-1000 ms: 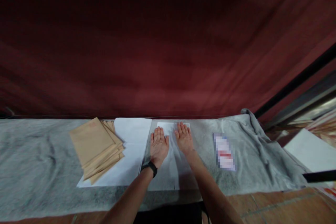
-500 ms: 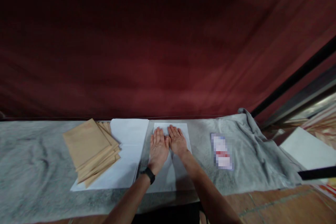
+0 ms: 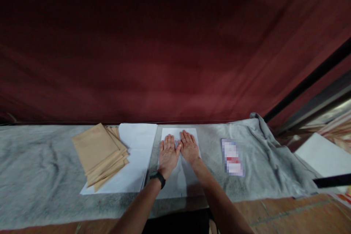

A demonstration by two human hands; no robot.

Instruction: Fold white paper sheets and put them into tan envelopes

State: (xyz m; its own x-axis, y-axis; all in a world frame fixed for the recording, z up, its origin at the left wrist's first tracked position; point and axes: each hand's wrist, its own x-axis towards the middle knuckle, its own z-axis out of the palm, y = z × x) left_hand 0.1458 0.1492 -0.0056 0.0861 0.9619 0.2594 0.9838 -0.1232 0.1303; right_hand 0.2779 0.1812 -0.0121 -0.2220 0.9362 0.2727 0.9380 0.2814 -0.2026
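Observation:
A white sheet of paper [image 3: 179, 186] lies before me on a grey cloth. My left hand [image 3: 168, 155], with a dark watch on its wrist, rests flat on the sheet's left half, fingers stretched out. Flat on the right half lies my right hand [image 3: 190, 148], its fingers also extended. The two thumbs are close together near the middle of the sheet. Part of the paper is hidden under both hands and forearms. To the left are a stack of white paper [image 3: 139, 139] and a pile of brown envelopes [image 3: 95, 146] overlapping it.
The grey cloth [image 3: 27, 175] covers the long surface. Right of the sheet lies a flat purplish item [image 3: 233, 158], blurred out. A dark red curtain-like wall [image 3: 170, 62] rises behind. At the far right are a white board [image 3: 323, 155] and dark bars; tiled floor [image 3: 287, 208] shows below.
My left hand has shifted slightly down the sheet, its thumb now spread further from the fingers. My right hand stays flat on the paper. The view has moved a little.

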